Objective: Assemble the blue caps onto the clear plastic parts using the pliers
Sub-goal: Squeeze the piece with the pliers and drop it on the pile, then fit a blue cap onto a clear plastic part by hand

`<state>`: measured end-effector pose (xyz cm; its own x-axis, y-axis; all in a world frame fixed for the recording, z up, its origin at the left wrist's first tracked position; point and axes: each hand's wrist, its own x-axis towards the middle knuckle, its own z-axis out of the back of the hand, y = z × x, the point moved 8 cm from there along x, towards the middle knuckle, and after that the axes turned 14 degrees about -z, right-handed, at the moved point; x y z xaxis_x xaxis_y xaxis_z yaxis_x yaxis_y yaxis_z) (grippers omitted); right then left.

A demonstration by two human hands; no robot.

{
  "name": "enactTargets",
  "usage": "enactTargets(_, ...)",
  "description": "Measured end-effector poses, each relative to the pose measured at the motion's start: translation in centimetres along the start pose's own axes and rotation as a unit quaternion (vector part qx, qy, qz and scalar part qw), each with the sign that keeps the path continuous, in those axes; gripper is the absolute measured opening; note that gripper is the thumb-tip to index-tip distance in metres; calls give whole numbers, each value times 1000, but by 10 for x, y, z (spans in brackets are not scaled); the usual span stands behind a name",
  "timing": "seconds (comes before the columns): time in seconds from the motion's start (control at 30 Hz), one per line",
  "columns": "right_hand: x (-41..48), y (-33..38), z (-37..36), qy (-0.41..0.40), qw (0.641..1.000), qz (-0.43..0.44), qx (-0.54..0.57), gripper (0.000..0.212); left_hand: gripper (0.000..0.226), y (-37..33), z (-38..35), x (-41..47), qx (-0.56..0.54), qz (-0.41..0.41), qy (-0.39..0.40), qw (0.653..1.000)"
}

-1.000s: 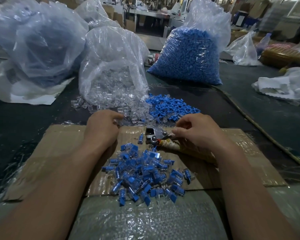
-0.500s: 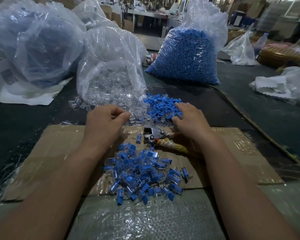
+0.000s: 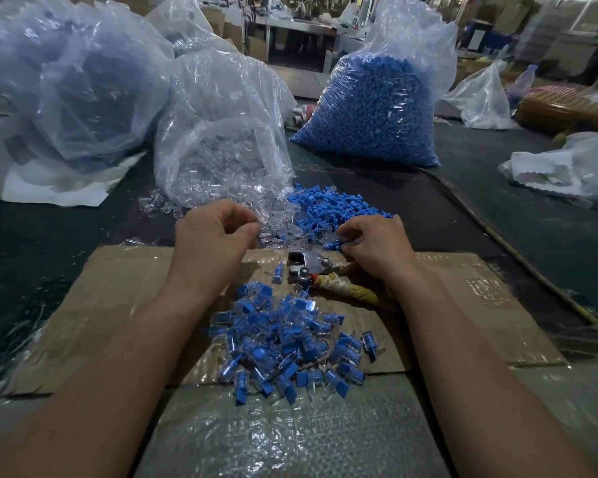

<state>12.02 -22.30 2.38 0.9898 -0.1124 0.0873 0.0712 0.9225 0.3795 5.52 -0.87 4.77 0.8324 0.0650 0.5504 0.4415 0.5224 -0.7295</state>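
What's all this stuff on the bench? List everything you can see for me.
table: one, dark, under everything
cardboard: one sheet, brown, near part of the table
pliers: one, metal head, yellowish wrapped handles, cardboard's far edge
finished pieces: one heap, clear with blue, middle of the cardboard
loose blue caps: one pile, blue, just beyond the cardboard
loose clear parts: one pile, transparent, left of the caps
bag of clear parts: one, transparent, behind that pile
bag of blue caps: one, clear plastic, far centre-right
large bag: one, cloudy, dark contents, far left
other bags: several, pale, far right
left hand: one, fingers curled at the clear parts; grip unclear
right hand: one, pinching a blue cap
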Motion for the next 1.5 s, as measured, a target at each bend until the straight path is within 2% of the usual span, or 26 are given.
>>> enactTargets(0.17,0,-1,0,-4,1000,3,5,19,23,-3,-2,-1,-4,-11,14,1000)
enactTargets(0.33,-2,-1,-1,5,1000,-1,16,17,21,-4,-2,-1,-1,-13,18,1000)
enactTargets(0.53,-6,4,10,-46,999,20,5,16,21,-1,-2,-3,-9,3,18,1000)
enactTargets(0.73,-2,3,-3,8,998,1,-56,20,20,1,-3,-3,-18,9,22,1000)
enactTargets(0.9,-2,2,-4,9,999,6,-48,16,20,2,-7,-3,-80,23,21,996)
enactTargets(0.97,-6,3,3,-3,1000,18,-9,14,21,1,-7,-3,-87,19,20,996)
enactTargets(1.03,-11,3,16,-26,996,18,86,10,21,0,-7,-2,-91,18,23,995)
enactTargets(1.17,-26,9,33,-26,963,10,267,8,19,1,-11,-4,-128,42,27,991)
enactTargets(1.33,-46,38,24,29,959,56,278,27,18,-2,-12,-5,-147,41,32,988)
enactTargets(1.5,-61,52,25,42,933,78,348,12,16,-6,-15,-5,-156,38,46,986)
